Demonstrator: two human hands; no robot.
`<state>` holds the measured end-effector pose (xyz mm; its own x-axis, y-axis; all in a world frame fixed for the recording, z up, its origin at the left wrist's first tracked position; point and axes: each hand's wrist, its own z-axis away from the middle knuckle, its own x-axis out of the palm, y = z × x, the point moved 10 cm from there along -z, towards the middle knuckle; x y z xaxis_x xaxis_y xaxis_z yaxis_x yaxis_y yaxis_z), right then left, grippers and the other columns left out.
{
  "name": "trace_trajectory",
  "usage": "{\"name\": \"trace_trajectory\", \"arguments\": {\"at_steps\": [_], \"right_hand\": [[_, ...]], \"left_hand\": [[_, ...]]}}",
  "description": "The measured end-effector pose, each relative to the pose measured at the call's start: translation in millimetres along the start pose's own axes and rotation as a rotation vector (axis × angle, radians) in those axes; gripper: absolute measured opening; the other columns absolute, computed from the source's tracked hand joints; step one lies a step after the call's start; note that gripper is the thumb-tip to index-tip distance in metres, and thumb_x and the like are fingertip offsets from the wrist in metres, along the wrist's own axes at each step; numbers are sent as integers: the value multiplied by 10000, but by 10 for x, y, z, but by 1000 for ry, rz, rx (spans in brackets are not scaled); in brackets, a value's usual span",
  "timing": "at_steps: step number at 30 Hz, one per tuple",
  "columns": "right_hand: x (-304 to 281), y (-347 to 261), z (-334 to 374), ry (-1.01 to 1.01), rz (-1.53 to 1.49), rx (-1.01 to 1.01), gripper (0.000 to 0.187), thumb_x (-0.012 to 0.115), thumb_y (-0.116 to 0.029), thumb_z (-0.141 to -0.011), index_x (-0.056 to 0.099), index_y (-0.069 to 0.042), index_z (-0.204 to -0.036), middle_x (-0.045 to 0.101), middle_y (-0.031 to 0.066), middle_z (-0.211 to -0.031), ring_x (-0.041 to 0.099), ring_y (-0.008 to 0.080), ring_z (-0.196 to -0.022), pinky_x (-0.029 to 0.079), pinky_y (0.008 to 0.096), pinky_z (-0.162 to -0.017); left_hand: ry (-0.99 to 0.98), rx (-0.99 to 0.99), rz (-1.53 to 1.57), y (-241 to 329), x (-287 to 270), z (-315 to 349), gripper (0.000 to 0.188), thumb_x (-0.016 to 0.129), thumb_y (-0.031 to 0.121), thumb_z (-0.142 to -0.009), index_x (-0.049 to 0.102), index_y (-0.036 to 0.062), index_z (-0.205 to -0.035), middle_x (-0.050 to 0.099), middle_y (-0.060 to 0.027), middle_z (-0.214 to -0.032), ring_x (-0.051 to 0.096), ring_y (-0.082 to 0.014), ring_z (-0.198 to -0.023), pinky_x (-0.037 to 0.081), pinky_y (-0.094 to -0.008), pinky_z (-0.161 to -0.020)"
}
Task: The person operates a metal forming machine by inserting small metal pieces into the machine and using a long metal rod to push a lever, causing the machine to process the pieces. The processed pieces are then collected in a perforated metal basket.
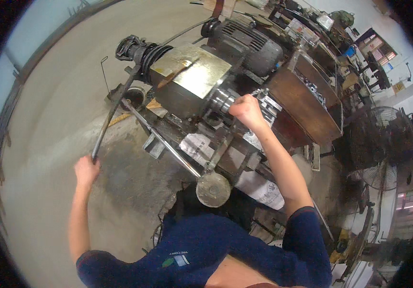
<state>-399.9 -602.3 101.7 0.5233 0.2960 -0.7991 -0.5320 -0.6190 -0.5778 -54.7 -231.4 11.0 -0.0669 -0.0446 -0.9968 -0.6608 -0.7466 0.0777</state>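
My left hand (87, 170) is wrapped round the lower end of a long metal lever (105, 128), off to the left of a lathe-like machine. The lever runs up to the black pulley-like assembly (150, 60) at the machine's left end. Close by the shiny round spindle nose (223, 100), my right hand (248, 111) is closed, fingers curled; whatever it holds is hidden behind the hand. A bright metal cover plate (194, 72) tops the machine's body, and a curved brown strip (174, 76) lies on it.
Behind the machine sits a finned electric motor (249, 45). A rusty metal box (307, 103) with small metal parts stands to the right. A polished bar (168, 144) slopes down to a round metal disc (212, 190) just before my body. Farther right is a caged fan (384, 144).
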Motion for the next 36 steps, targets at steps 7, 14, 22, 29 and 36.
{"name": "trace_trajectory", "arguments": {"at_steps": [7,14,22,29,36], "right_hand": [[87,114,-56,34,53,133,265,562,-230,-503,566,29,-558,525,205,-572,553,315,-573,450,354,-581],[-250,-82,236,245,51,-55,179,580,-186,-529,633,-55,-638,584,190,-1007,583,337,-870,459,331,-768],[-1225,306,1630,383,77,83,164,593,-91,-551,616,-45,-707,552,173,-1112,572,318,-952,454,325,-803],[-1725,1512,3296,431,132,518,218,584,-67,-566,630,6,-766,619,158,-943,623,259,-789,476,286,-700],[-1887,3028,5256,312,613,974,458,626,-158,-627,565,-67,-1071,557,152,-1089,518,322,-1009,423,390,-852]], "left_hand": [[421,243,-426,-940,-406,-1155,73,546,90,-680,489,63,-717,582,-118,-642,586,-292,-622,461,-416,-567],[285,19,70,-796,-343,-1314,271,534,144,-764,589,52,-1013,616,-190,-877,598,-319,-825,472,-407,-711],[-71,291,366,1113,2046,-657,372,642,229,-676,572,60,-999,612,-163,-882,598,-310,-837,478,-391,-700],[-291,754,-474,1960,1675,-591,212,546,243,-769,605,159,-955,623,-93,-944,617,-267,-825,490,-387,-672],[-146,548,78,1510,1677,-904,285,604,231,-751,611,100,-1004,642,-112,-825,631,-242,-710,483,-371,-611]]}}
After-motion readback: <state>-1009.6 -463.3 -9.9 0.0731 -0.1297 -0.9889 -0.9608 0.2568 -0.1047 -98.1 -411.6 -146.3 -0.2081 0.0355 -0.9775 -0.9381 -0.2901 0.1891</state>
